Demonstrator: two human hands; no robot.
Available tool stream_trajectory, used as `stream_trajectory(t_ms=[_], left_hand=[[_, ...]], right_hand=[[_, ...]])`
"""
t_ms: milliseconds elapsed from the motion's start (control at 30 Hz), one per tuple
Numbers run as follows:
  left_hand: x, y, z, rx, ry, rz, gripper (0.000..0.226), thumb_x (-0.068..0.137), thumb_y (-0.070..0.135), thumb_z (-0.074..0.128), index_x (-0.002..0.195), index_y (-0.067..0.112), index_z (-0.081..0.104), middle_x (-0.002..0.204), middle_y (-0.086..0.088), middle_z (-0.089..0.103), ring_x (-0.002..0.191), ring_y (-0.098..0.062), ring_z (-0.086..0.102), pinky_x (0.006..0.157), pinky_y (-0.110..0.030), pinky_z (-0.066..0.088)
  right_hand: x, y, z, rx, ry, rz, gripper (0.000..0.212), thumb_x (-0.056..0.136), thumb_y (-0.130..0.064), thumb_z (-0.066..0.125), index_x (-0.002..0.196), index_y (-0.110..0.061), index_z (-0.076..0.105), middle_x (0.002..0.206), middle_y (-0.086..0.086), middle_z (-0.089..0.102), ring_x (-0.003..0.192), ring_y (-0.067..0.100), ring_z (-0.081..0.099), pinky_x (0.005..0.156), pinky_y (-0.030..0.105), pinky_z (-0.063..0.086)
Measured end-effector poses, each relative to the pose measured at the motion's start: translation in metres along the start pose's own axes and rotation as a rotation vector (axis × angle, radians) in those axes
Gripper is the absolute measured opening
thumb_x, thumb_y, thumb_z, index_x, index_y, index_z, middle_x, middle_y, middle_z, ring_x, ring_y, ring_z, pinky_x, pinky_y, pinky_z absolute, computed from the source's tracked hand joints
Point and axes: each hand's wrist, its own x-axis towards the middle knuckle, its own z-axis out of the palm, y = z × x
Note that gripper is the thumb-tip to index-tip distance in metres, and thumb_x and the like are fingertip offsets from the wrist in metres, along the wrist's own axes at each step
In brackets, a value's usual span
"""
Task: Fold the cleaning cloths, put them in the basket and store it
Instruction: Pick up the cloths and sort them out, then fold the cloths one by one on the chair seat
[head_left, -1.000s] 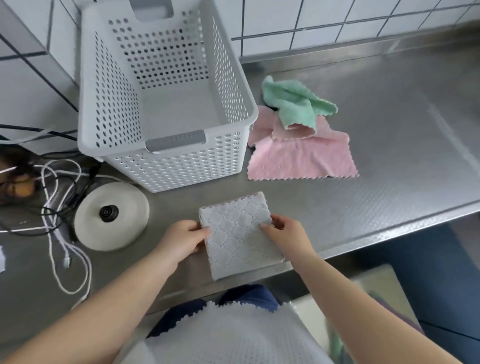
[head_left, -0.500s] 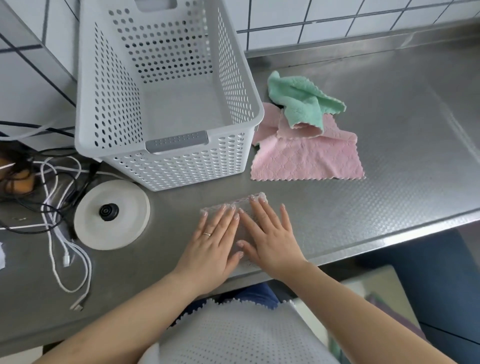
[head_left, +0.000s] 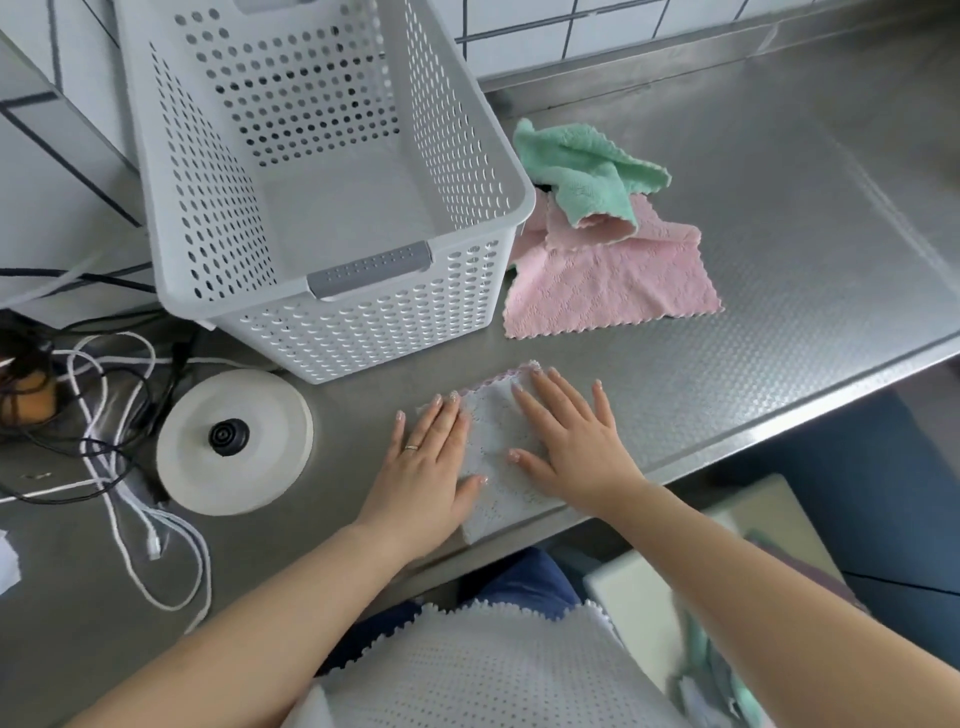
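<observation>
In the head view both hands lie flat with straight fingers on a folded grey cloth at the front edge of the steel bench, the left hand on its left part and the right hand on its right part, a strip of cloth showing between them. The white basket stands just behind the grey cloth. To the right of the basket a pink cloth lies spread with a crumpled green cloth on its far edge.

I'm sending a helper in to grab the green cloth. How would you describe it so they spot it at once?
Start at the white perforated basket on the steel counter. Just right of it lies a small heap of cloths; the green cloth is crumpled on top, farthest from the counter's front edge. The pink cloth under it lies mostly flat, and the grey cloth is folded under both hands.
</observation>
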Motion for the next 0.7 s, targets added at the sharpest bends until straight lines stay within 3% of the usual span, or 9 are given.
stream_trajectory(t_ms=[67,133,200,333,400,500,567,700], left_hand=[[-0.003,-0.008,-0.01,-0.199,0.072,0.053,0.062,0.097,0.038,0.039,0.149,0.011,0.018,0.159,-0.002,0.012,0.146,-0.013,-0.002,0.116,-0.039,-0.009],[-0.009,-0.017,-0.023,-0.423,0.149,0.06,0.05,0.095,0.028,0.049,0.142,0.014,0.039,0.151,0.001,0.033,0.143,-0.012,0.019,0.118,-0.032,0.006],[-0.02,-0.024,-0.034,-0.578,0.158,0.083,0.041,0.092,0.022,0.055,0.133,0.017,0.052,0.139,0.004,0.047,0.132,-0.009,0.037,0.11,-0.021,0.022],[-0.049,-0.026,-0.048,-0.728,0.099,0.189,0.031,0.089,0.013,0.06,0.12,0.017,0.061,0.108,0.014,0.059,0.101,0.01,0.053,0.091,-0.005,0.036],[-0.068,-0.024,-0.051,-0.773,0.004,0.244,0.032,0.089,0.013,0.061,0.12,0.02,0.06,0.107,0.015,0.06,0.099,0.017,0.052,0.088,0.001,0.035],[-0.097,-0.012,-0.05,-0.842,-0.127,0.306,0.03,0.088,0.012,0.062,0.114,0.027,0.06,0.107,0.013,0.065,0.1,0.008,0.057,0.095,-0.014,0.043],[-0.113,0.0,-0.048,-0.881,-0.232,0.342,0.029,0.088,0.011,0.062,0.109,0.03,0.059,0.105,0.012,0.066,0.099,0.003,0.06,0.095,-0.022,0.045],[-0.128,0.026,-0.037,-0.889,-0.38,0.396,0.029,0.089,0.011,0.061,0.112,0.028,0.059,0.105,0.012,0.067,0.099,0.001,0.061,0.094,-0.023,0.047]], right_hand=[[-0.012,-0.01,-0.008,0.132,0.094,0.089,0.069,0.091,-0.049,0.046,0.15,-0.026,0.017,0.157,0.0,0.021,0.145,0.018,0.014,0.116,0.048,-0.002],[-0.028,-0.024,-0.011,0.268,0.203,0.169,0.066,0.09,-0.035,0.058,0.147,-0.022,0.028,0.15,0.0,0.034,0.138,0.019,0.03,0.117,0.044,0.014],[-0.051,-0.049,-0.009,0.358,0.32,0.267,0.061,0.089,-0.03,0.062,0.143,-0.022,0.036,0.145,-0.001,0.041,0.13,0.015,0.04,0.109,0.03,0.03],[-0.095,-0.1,0.004,0.529,0.457,0.464,0.051,0.087,-0.032,0.062,0.135,-0.025,0.047,0.14,-0.008,0.044,0.113,-0.003,0.044,0.093,0.008,0.038],[-0.117,-0.125,0.013,0.618,0.505,0.539,0.048,0.087,-0.033,0.061,0.133,-0.026,0.049,0.136,-0.01,0.046,0.117,-0.005,0.043,0.102,0.014,0.036],[-0.152,-0.158,0.026,0.729,0.559,0.651,0.045,0.087,-0.032,0.062,0.131,-0.029,0.051,0.131,-0.013,0.049,0.121,0.0,0.046,0.105,0.029,0.04],[-0.175,-0.175,0.034,0.779,0.62,0.723,0.04,0.087,-0.031,0.063,0.125,-0.034,0.052,0.126,-0.014,0.052,0.117,-0.002,0.048,0.101,0.03,0.044],[-0.22,-0.198,0.047,0.913,0.743,0.881,0.037,0.087,-0.024,0.064,0.118,-0.04,0.051,0.122,-0.012,0.054,0.116,-0.003,0.05,0.099,0.031,0.046]])
